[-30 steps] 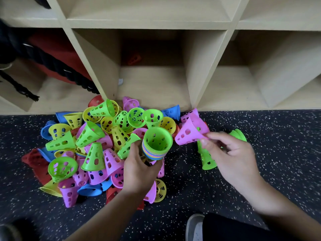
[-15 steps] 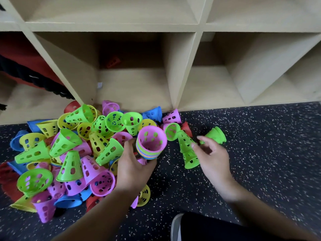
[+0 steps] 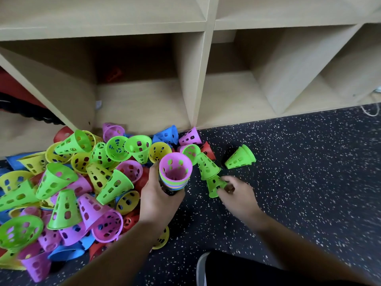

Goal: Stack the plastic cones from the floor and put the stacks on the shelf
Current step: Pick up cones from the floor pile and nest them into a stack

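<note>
Right now my left grip [image 3: 158,201] is wrapped round a stack of cones [image 3: 174,183], thumb on the near-left side and fingers curled about the lower part, with the open mouths tilted up toward me. A pink cone [image 3: 175,172] sits innermost at the top, and bands of other colours show at the rims under it. The stack is held above the dark speckled floor [image 3: 299,182], right at the edge of the loose pile of cones [image 3: 68,182] that spreads to my left in green, yellow, pink, blue and red.

My right grip [image 3: 239,197] is low at the floor, fingers curled in on a green cone [image 3: 214,186] lying on its side. A second green cone [image 3: 207,166] touches its far end; whether the two are nested I cannot tell. Farther right, apart from both, another green piece [image 3: 240,157] lies tipped over by itself.

Beyond the pile stands the wooden shelf [image 3: 198,79], its compartments open toward me. The toe of a shoe [image 3: 201,267] shows at the bottom edge
</note>
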Available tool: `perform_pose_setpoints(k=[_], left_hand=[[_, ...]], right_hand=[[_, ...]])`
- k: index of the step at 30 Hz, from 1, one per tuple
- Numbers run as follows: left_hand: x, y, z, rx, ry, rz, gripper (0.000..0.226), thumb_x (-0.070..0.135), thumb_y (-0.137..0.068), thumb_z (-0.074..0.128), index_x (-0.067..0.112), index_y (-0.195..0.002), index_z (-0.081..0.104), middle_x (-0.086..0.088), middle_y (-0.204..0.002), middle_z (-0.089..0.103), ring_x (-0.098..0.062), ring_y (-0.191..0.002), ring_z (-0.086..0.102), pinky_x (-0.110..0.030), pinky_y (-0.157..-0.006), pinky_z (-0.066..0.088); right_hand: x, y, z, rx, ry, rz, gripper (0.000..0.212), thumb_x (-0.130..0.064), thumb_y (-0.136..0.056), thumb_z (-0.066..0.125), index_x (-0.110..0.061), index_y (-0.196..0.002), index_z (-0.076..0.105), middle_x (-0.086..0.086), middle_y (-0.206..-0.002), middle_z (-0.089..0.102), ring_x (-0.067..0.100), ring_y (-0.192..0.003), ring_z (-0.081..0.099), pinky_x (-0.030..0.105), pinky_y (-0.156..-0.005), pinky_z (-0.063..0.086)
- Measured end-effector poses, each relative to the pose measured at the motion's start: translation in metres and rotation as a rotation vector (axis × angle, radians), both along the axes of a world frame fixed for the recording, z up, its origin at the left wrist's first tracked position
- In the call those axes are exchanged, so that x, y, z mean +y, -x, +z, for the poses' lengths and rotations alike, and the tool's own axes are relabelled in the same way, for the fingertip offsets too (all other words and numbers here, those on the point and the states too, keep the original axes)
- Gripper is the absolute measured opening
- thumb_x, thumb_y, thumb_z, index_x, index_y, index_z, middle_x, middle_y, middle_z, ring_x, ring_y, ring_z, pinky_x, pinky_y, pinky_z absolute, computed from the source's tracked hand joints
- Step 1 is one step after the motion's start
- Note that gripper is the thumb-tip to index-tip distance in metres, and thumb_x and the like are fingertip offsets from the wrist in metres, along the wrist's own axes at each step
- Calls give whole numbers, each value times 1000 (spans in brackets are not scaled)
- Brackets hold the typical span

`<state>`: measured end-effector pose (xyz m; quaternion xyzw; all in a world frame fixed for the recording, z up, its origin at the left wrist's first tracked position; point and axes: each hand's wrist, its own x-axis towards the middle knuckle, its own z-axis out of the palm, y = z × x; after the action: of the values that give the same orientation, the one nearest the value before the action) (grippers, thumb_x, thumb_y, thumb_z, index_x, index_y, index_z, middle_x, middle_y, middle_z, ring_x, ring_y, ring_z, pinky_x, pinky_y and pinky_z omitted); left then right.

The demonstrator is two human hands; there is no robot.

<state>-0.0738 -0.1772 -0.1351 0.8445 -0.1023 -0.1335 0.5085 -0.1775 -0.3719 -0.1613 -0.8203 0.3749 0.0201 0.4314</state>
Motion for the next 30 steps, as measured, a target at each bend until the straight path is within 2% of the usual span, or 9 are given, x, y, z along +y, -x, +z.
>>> perform_pose_setpoints(k=[6, 8, 10, 14, 18, 22, 25, 28, 30], left_hand=[[6, -2, -7, 9, -25, -5, 76, 19, -68, 86, 43, -124, 42, 24, -105, 64, 7, -97, 61, -27, -84, 54], [8, -2, -8, 5, -25, -9, 76, 20, -69, 86, 47, -124, 41, 23, -108, 64, 3, -99, 62, -34, -85, 56], [9, -3, -8, -4, -25, -15, 77, 19, -69, 86, 52, -121, 39, 22, -109, 64, 1, -101, 63, -35, -87, 56], [7, -4, -6, -19, -32, -39, 80, 17, -69, 86, 60, -114, 35, 23, -108, 63, 1, -101, 62, -26, -88, 53], [-1, -2, -7, -41, -26, -49, 78, 20, -69, 87, 58, -114, 36, 24, -101, 64, 3, -96, 64, -11, -81, 48], [-4, 0, -4, -8, -30, -53, 77, 21, -68, 87, 48, -122, 40, 31, -95, 61, 8, -86, 60, 3, -72, 38], [0, -3, -5, -3, -13, -43, 78, 22, -67, 88, 46, -125, 40, 24, -102, 65, 3, -95, 63, -9, -80, 46], [4, -7, -5, -4, -24, -41, 77, 24, -68, 87, 46, -125, 41, 21, -106, 66, -3, -95, 66, -27, -84, 54], [4, -9, -5, 0, -28, -37, 75, 25, -68, 87, 50, -120, 41, 21, -105, 66, -1, -94, 65, -30, -83, 56]], right_hand=[[-4, 9, -8, -82, 369, 83, 19, -21, -87, 72, -22, -105, 77, -3, -101, 58, 10, -81, 58, 24, -72, 48], [-1, 7, 4, -214, 346, 10, 15, -20, -87, 73, -21, -102, 78, -5, -102, 64, 10, -88, 61, 27, -76, 51], [5, 2, 31, -346, 207, -106, 14, -20, -88, 72, -24, -101, 76, -12, -90, 70, -1, -66, 58, 21, -63, 46], [15, -18, 91, -497, -29, -192, 10, -23, -89, 71, -22, -98, 77, -15, -54, 63, 11, -47, 51, 22, -47, 37], [34, -48, 112, -591, -163, -49, 14, -14, -91, 68, -26, -91, 75, -22, -58, 64, -2, -49, 55, 11, -53, 40], [30, -55, 78, -604, -61, -39, 17, -15, -97, 59, -23, -103, 73, -6, -91, 69, 7, -71, 61, 22, -67, 48], [-2, -41, 37, -419, 183, -106, 30, -5, -88, 61, -21, -114, 67, 2, -105, 66, 2, -68, 55, 12, -65, 43], [-22, -30, 2, -33, 362, 140, 51, -19, -84, 68, -26, -133, 56, -3, -121, 56, 10, -76, 54, 25, -70, 50], [-22, -30, -10, 41, 346, 200, 49, -26, -86, 69, -29, -133, 57, -5, -121, 59, 10, -78, 53, 27, -73, 51]])
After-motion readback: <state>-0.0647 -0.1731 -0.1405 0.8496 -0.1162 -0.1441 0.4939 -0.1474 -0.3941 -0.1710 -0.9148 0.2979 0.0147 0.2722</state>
